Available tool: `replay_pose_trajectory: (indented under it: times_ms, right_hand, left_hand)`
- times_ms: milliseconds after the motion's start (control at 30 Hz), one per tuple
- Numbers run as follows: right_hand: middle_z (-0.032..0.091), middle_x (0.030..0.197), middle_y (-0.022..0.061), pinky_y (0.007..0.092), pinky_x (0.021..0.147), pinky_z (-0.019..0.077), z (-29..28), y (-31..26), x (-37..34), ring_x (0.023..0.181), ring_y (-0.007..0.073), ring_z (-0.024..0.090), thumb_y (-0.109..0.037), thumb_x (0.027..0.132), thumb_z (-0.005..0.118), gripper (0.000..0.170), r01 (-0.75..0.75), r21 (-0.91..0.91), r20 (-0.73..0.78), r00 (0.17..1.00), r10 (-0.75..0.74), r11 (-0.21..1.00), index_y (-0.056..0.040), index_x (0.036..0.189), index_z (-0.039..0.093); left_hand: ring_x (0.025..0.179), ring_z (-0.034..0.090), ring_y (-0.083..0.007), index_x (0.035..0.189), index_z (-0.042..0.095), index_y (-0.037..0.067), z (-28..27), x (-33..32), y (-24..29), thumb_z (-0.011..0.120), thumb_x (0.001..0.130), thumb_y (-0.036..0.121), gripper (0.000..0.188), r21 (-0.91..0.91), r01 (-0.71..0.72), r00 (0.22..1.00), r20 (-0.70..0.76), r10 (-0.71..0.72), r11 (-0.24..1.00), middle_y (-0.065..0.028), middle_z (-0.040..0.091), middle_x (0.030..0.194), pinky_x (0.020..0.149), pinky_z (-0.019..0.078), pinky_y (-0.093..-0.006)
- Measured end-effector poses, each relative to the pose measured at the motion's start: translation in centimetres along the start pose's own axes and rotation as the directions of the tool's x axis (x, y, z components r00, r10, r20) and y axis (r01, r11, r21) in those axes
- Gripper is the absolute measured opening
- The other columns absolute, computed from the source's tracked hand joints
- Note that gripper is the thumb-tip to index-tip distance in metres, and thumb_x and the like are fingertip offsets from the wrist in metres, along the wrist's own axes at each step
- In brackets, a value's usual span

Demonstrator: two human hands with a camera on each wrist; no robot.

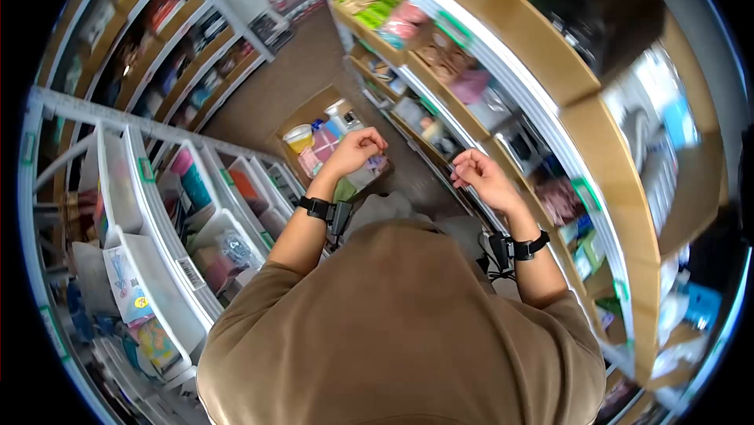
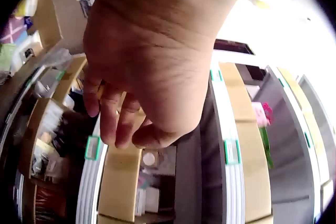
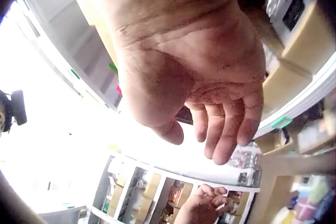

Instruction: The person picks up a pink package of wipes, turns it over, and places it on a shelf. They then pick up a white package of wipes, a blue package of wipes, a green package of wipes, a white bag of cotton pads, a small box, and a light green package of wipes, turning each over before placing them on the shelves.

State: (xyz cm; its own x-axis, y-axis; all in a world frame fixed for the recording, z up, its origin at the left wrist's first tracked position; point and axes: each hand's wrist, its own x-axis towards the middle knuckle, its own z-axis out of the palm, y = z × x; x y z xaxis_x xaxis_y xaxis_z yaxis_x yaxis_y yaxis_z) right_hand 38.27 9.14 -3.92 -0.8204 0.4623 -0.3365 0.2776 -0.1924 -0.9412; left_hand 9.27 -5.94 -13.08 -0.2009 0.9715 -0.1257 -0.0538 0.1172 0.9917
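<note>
My left hand (image 1: 353, 152) hangs in the air with loosely bent fingers and holds nothing. In the head view it overlaps an open cardboard box (image 1: 308, 109) on the floor. Packed in that box are a yellow-and-white tub (image 1: 298, 138), a pink checked package (image 1: 324, 144) and other mixed goods. My right hand (image 1: 485, 180) is raised in front of the right-hand shelves, its fingers relaxed and nothing in them. The left wrist view shows the left hand (image 2: 152, 71) with curved fingers before shelf bins. In the right wrist view the right palm (image 3: 194, 71) is bare.
Shelving with cardboard bins (image 1: 613, 154) runs along the right side, full of packaged goods. White plastic bins (image 1: 149, 260) on a rack stand close on the left. Another shelf unit (image 1: 157, 40) is at the far left. Brown floor (image 1: 294, 64) lies between them.
</note>
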Motion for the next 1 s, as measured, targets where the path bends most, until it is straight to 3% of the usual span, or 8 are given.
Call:
replay_pose_trajectory:
  times_ms: [33,133,233,333,467,767,900,1000]
  right_hand:
    - [0.063,0.088,0.0053,0.0262,0.071,0.0496,0.7,-0.3,1.8,0.078,0.0132,0.062,-0.011,0.097,0.053,0.011,0.002,0.013,0.081,0.997,-0.003,1.000,-0.0030,0.105,0.054]
    - [0.063,0.090,0.0055,0.0266,0.073,0.0500,2.5,0.2,6.1,0.080,0.0134,0.062,-0.011,0.097,0.054,0.012,-0.076,-0.010,0.190,0.979,0.077,0.997,-0.0026,0.106,0.054]
    - [0.063,0.090,0.0048,0.0268,0.072,0.0507,4.0,3.0,10.0,0.079,0.0140,0.063,-0.010,0.096,0.056,0.013,-0.167,-0.072,0.239,0.954,0.180,0.983,-0.0020,0.106,0.055]
    - [0.063,0.090,0.0046,0.0265,0.071,0.0504,5.4,4.8,13.2,0.078,0.0139,0.063,-0.011,0.095,0.056,0.015,-0.182,-0.152,0.349,0.909,0.225,0.971,-0.0012,0.106,0.055]
    - [0.063,0.089,0.0048,0.0267,0.070,0.0498,6.5,5.8,16.5,0.076,0.0128,0.063,-0.014,0.094,0.060,0.019,-0.084,-0.263,0.419,0.887,0.192,0.961,-0.0004,0.106,0.056]
    - [0.063,0.086,0.0059,0.0277,0.068,0.0491,9.2,6.6,21.7,0.074,0.0132,0.064,-0.019,0.093,0.060,0.022,-0.129,-0.366,0.436,0.851,0.292,0.921,-0.0007,0.105,0.056]
    - [0.062,0.081,0.0051,0.0279,0.066,0.0488,12.1,7.7,25.0,0.073,0.0132,0.063,-0.019,0.093,0.061,0.022,-0.157,-0.364,0.412,0.857,0.310,0.918,-0.0004,0.103,0.056]
    - [0.063,0.076,0.0061,0.0293,0.064,0.0495,13.9,11.9,28.0,0.069,0.0134,0.062,-0.018,0.091,0.063,0.020,-0.097,-0.452,0.329,0.906,0.266,0.887,-0.0012,0.100,0.059]
  left_hand:
    - [0.078,0.061,-0.0091,0.086,0.061,0.003,-1.5,-0.7,-0.4,0.055,0.084,-0.001,0.008,-0.088,0.017,0.996,-0.085,-0.025,0.996,-0.0051,0.068,0.092,0.070,0.0481,-0.0237]
    - [0.080,0.063,-0.0115,0.091,0.064,0.004,-5.8,-2.9,-1.7,0.056,0.086,0.003,0.009,0.043,0.245,0.938,-0.262,-0.225,0.969,-0.0032,0.067,0.087,0.074,0.0486,-0.0257]
    - [0.077,0.061,-0.0109,0.090,0.065,0.002,-8.4,-5.4,-5.8,0.056,0.087,0.004,0.010,-0.091,0.312,0.811,-0.493,-0.314,0.946,-0.0019,0.066,0.085,0.071,0.0482,-0.0251]
    - [0.074,0.060,-0.0102,0.088,0.066,0.002,-8.3,-8.7,-8.0,0.054,0.087,0.003,0.012,-0.258,0.384,0.650,-0.606,-0.458,0.886,-0.0018,0.065,0.084,0.068,0.0482,-0.0250]
    - [0.073,0.059,-0.0106,0.087,0.066,0.002,-7.0,-11.9,-10.9,0.053,0.088,0.003,0.014,-0.291,0.486,0.557,-0.624,-0.548,0.824,-0.0009,0.063,0.082,0.066,0.0503,-0.0255]
    - [0.078,0.061,-0.0136,0.090,0.065,0.001,-9.1,-10.4,-11.8,0.057,0.089,0.004,0.009,-0.431,0.425,0.485,-0.634,-0.602,0.796,-0.0038,0.065,0.088,0.072,0.0525,-0.0273]
    - [0.078,0.062,-0.0139,0.093,0.067,0.001,-14.8,-8.8,-17.1,0.060,0.087,0.007,0.011,-0.357,0.408,0.515,-0.670,-0.535,0.840,-0.0054,0.066,0.089,0.071,0.0525,-0.0279]
    - [0.090,0.067,-0.0276,0.095,0.069,0.000,-19.5,-6.8,-19.3,0.067,0.080,0.016,0.022,-0.045,0.627,0.481,-0.763,-0.431,0.778,-0.0177,0.069,0.097,0.083,0.0523,-0.0359]
